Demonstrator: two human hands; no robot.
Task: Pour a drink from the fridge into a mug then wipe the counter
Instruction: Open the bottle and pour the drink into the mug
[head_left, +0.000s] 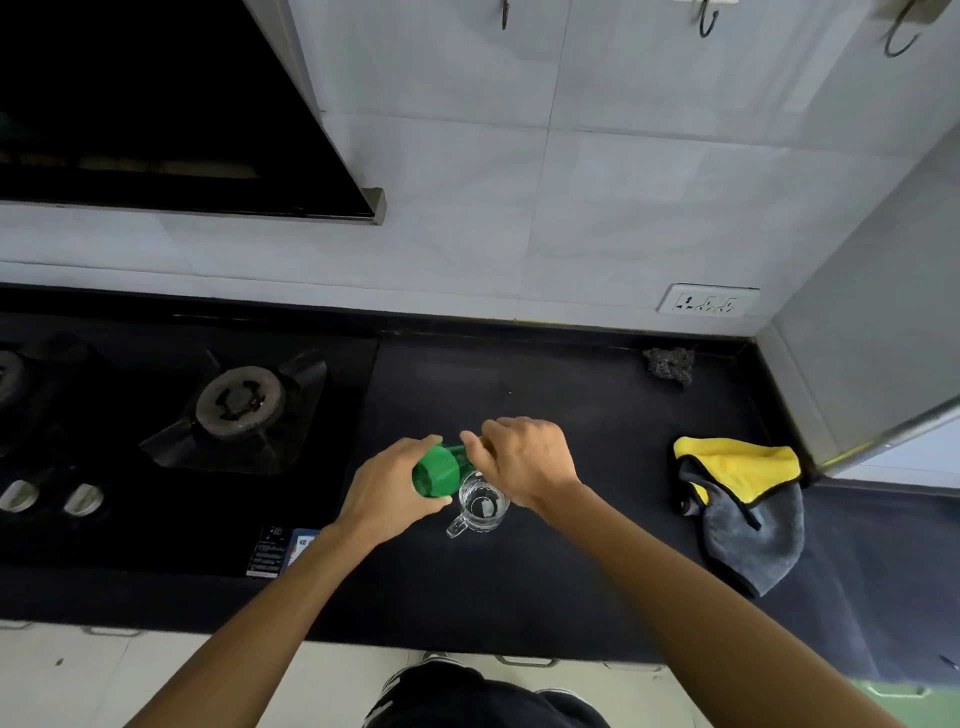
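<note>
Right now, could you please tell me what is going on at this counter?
A person is holding a green bottle tilted over a clear glass mug that stands on the black counter. The left grip holds the bottle's base end and the right grip is curled round its neck end; whether anything is pouring cannot be told. A yellow and grey cloth lies untouched to the right, so wiping has not begun.

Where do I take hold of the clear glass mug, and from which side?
By its handle, from the near left: the clear glass mug stands upright on the black counter with the handle sticking out that way, away from the green bottle tilted over its far rim.
</note>
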